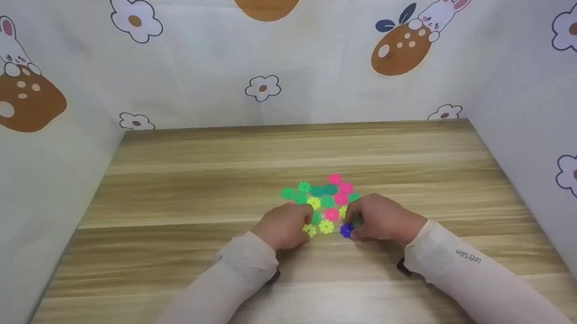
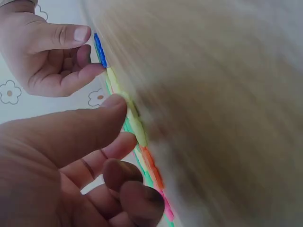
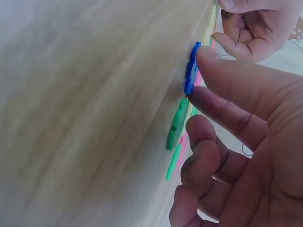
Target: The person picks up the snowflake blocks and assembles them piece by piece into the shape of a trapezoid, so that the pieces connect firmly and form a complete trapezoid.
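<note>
Small flat snowflake building discs in green, yellow, pink and teal lie in a cluster between the two hands. My left hand (image 1: 285,227) is at the cluster's near left, its thumb and index finger at opposite edges of a yellow snowflake disc (image 1: 310,230). An orange disc (image 2: 152,168) lies beside that hand's other fingers, which are curled. On the right, my right hand (image 1: 385,220) has thumb and index finger at the edges of a blue snowflake disc (image 1: 346,230). A green disc (image 3: 177,124) lies close to its curled fingers. Another yellow disc (image 1: 326,226) sits between the hands.
The discs lie on a wood-grain table (image 1: 164,195). Behind it and at both sides hangs a pale cloth (image 1: 195,75) printed with rabbits, fruit and flowers. A pink disc (image 1: 334,178) marks the cluster's far edge, and a green disc (image 1: 287,193) its left.
</note>
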Tool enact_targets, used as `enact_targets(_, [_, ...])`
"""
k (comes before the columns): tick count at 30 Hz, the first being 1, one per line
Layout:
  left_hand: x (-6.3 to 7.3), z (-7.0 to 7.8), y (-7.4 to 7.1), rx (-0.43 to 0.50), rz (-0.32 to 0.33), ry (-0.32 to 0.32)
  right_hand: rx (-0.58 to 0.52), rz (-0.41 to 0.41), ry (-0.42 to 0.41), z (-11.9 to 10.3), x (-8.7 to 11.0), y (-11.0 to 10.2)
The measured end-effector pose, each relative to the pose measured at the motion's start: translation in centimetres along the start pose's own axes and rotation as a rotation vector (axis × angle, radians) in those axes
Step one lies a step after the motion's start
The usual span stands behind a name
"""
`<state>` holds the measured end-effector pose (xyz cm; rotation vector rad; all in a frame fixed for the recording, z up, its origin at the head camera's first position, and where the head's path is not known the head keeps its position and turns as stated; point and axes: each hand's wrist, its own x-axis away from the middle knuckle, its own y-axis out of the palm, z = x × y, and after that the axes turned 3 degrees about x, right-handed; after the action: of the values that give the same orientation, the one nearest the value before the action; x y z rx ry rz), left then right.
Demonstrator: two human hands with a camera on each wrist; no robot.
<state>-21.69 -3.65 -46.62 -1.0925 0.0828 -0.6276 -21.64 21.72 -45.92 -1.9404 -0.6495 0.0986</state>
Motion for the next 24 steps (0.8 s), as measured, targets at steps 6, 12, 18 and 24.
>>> enact_targets(6, [0.1, 0.4, -0.1, 0.009, -0.019, -0.028, 0.008, -0.028, 0.029, -0.3, -0.3, 0.2])
enact_targets(12, [0.1, 0.5, 0.0, 0.018, -0.055, -0.055, 0.021, -0.065, 0.025, -0.3, -0.5, 0.4])
enact_targets(18, [0.5, 0.7, 0.3, 0.063, -0.06, -0.043, -0.018, -0.053, 0.017, -0.5, -0.3, 0.6])
enact_targets(24, [1.2, 0.3, 0.1, 0.272, 0.004, 0.018, -0.258, -0.057, 0.005, -0.4, 0.1, 0.6])
